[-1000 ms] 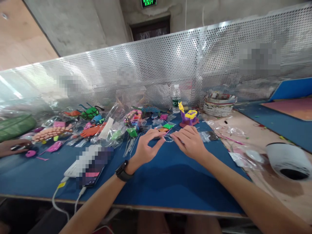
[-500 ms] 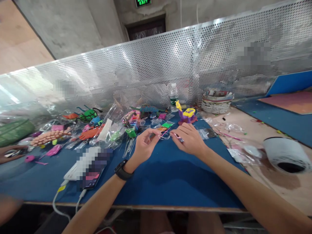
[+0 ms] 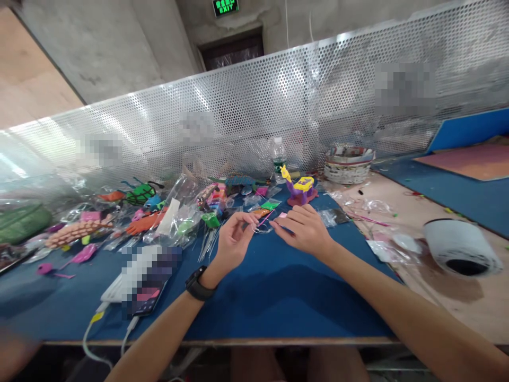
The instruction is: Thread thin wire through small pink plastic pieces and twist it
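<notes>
A thin, pale wire, bent in a loop and with a pink stretch on it, is between my hands above the blue mat. My left hand, a black watch on its wrist, pinches the wire between thumb and index finger. At the other side of the loop, my right hand has its thumb and index finger close together; a small pale pink bit shows behind them. Whether those fingers grip the wire is too fine to make out. Behind my right hand stands a purple and yellow clay animal on a reddish base.
Clay models, plastic bags and loose wires crowd the left and back. A phone with cables lies front left. A bottle and a woven basket stand at the back; a white cylinder lies right.
My right thumb and fingers have opened out a little and show less of what they held. The other person's hand at the left edge has gone from there. The view has shifted slightly.
</notes>
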Tool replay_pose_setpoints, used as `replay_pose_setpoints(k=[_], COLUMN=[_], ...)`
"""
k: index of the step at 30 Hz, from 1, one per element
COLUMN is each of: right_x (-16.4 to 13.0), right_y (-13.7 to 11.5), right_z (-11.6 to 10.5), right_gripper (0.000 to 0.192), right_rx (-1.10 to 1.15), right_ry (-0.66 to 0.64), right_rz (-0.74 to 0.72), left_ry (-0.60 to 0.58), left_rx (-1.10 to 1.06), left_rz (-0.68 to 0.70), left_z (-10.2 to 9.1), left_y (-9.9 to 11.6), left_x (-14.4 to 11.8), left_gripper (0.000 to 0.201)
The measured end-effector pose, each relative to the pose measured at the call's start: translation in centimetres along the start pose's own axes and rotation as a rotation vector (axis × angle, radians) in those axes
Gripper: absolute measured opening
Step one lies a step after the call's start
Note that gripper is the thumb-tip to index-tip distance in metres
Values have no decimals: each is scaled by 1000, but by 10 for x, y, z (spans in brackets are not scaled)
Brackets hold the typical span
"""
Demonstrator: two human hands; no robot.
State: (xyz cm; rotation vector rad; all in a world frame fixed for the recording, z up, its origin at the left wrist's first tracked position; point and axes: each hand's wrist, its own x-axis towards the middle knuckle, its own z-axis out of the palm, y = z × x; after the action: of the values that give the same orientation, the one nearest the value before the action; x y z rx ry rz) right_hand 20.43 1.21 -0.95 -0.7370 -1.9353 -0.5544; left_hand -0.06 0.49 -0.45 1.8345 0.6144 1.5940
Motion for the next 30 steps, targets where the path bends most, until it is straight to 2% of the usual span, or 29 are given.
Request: replay_pose_setpoints(k=[5, 10, 18, 27, 30], right_x=[2, 4, 4, 5, 4], right_y=[-4, -7, -4, -14, -11], right_z=[-2, -2, -1, 3, 3], right_gripper=[14, 14, 36, 43, 40], right_rx=[8, -5, -103, -65, -43], right_ry=[9, 40, 106, 128, 77], right_rz=[-8, -48, -80, -27, -41], left_ry=[48, 72, 37, 46, 59], left_rx=[30, 6, -49, -78, -71], left_rz=[-17, -57, 19, 10, -16], left_z=[0, -1, 6, 7, 6], left_y=[-3, -5, -4, -4, -4], left_x=[-1, -1, -3, -3, -2], left_gripper=[17, 18, 17, 14, 14])
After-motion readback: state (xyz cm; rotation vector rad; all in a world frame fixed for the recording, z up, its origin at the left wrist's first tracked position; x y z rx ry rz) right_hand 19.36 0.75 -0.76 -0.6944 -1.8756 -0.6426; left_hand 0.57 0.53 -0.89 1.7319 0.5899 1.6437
